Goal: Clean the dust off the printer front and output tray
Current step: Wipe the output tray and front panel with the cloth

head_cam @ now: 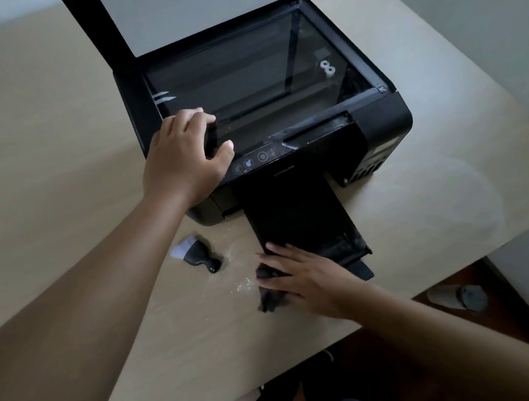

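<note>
1. Gripping the printer (377,128) at its front left corner, left hand (180,156) curled over the edge.
2. Pressed a dark cloth (266,301) onto the table (63,153) under a flat right hand (310,279), just beside the output tray (302,216).
3. Had a brush (197,253) and crumbs (244,285) lying left of the tray.

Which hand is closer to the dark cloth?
Right. The right hand lies flat on the cloth beside the tray; the left hand grips the printer at its front corner, well away.

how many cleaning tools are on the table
2. A brush lies on the table left of the tray; a dark cloth sits under the right hand at the tray's near end. More could be hidden behind the printer.
</note>
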The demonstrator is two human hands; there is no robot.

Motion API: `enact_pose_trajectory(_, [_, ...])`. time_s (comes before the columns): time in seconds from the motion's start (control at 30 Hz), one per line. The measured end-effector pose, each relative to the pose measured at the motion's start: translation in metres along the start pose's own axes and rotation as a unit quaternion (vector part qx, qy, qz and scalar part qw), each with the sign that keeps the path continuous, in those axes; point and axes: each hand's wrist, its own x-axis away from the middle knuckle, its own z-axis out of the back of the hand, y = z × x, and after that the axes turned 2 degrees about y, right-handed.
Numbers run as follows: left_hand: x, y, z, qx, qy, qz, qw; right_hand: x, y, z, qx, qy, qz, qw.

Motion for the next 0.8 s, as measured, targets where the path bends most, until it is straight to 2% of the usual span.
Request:
enact_pose_trajectory(0.07, [-0.001, 0.0, 0.0, 0.001, 0.001, 0.0, 1.0, 0.021, 0.025, 0.012, -0.003, -0.003, -0.02, 1.0])
enact_pose_trajectory(0.17, [-0.001, 0.001, 0.0, 0.002, 0.002, 0.003, 1.0, 0.031, 0.048, 0.018, 0.005, 0.071, -0.144, 0.987])
enact_pose_trajectory(0.23, [-0.001, 0.001, -0.001, 0.003, 0.002, 0.006, 1.0, 0.011, 0.032, 0.01, -0.001, 0.124, -0.204, 0.971])
enact_pose_trajectory(0.27, [0.0, 0.001, 0.0, 0.003, 0.003, 0.006, 1.0, 0.0, 0.019, 0.005, -0.012, 0.13, -0.196, 0.972])
enact_pose_trajectory(0.37, [-0.001, 0.001, 0.0, -0.001, 0.004, 0.006, 1.0, -0.007, -0.003, -0.005, -0.013, 0.031, -0.055, 0.998])
enact_pose_trajectory(0.43, [-0.001, 0.002, 0.001, 0.001, 0.005, 0.01, 1.0, 0.01, 0.004, 0.002, -0.007, -0.001, -0.002, 1.0])
enact_pose_trajectory(0.5, [0.0, 0.002, 0.002, 0.003, 0.007, 0.013, 1.0, 0.032, 0.023, 0.009, -0.029, 0.023, -0.039, 0.999])
enact_pose_trajectory(0.6, [0.001, 0.003, 0.002, 0.003, 0.013, 0.012, 1.0, 0.057, 0.054, 0.026, -0.086, 0.088, -0.198, 0.972])
enact_pose_trajectory(0.67, [0.0, 0.003, 0.001, 0.004, 0.014, 0.009, 1.0, 0.052, 0.057, 0.029, -0.076, 0.111, -0.29, 0.947])
enact_pose_trajectory(0.73, [0.0, 0.003, 0.001, 0.0, 0.011, 0.009, 1.0, 0.035, 0.045, 0.023, -0.054, 0.143, -0.298, 0.942])
enact_pose_trajectory(0.8, [0.001, 0.003, 0.001, -0.002, 0.006, 0.006, 1.0, 0.024, 0.032, 0.015, -0.042, 0.117, -0.211, 0.97])
